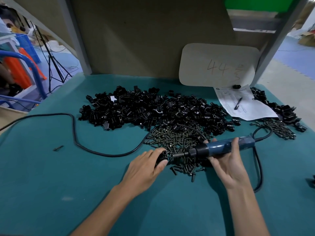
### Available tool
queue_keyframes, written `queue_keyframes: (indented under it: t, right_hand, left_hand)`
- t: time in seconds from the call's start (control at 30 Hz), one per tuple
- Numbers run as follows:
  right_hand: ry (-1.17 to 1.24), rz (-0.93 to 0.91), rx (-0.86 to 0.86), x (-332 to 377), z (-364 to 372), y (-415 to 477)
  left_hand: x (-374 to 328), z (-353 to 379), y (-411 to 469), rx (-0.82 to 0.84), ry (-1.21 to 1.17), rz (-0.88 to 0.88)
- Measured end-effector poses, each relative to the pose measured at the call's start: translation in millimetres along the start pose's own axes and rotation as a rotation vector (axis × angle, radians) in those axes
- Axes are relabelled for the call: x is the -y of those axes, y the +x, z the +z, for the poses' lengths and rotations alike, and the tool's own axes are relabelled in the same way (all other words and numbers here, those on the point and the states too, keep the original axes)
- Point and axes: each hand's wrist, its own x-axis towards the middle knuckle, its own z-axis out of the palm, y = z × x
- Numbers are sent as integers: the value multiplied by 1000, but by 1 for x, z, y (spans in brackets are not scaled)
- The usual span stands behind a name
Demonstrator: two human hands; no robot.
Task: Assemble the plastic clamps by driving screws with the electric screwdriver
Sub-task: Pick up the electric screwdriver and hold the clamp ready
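Clamp pile (144, 109) mid-table (51, 176), toward back; screw pile (175, 138) just before it, touching; electric screwdriver (219, 148) over screw pile's near right edge, in right hand (228, 166), bit pointing left at clamp (162, 156) in left hand (146, 164); cable (75, 133) looping left of piles; lone screw (58, 148) far left; paper sheet (247, 108) right of clamp pile, pen (238, 103) on it; card (218, 65) behind sheet, leaning on back wall; smaller clamp heap (281, 109) and screw heap (281, 130) right of sheet.

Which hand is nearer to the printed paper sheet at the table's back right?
Right. The right hand, gripping the blue electric screwdriver, lies just in front of the paper sheet; the left hand, holding a black clamp, is farther left, past the screw pile.
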Motion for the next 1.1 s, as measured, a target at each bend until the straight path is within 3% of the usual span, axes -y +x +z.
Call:
queue_keyframes:
  t: [0.53, 0.97, 1.1]
  right_hand:
    - [12, 37, 54, -5, -1, -1]
    - [85, 36, 300, -5, -7, 2]
    - [29, 78, 206, -8, -5, 1]
  left_hand:
    - [2, 1, -1, 1, 54, 48]
    - [6, 0, 0, 3, -21, 63]
    - [6, 1, -1, -29, -53, 52]
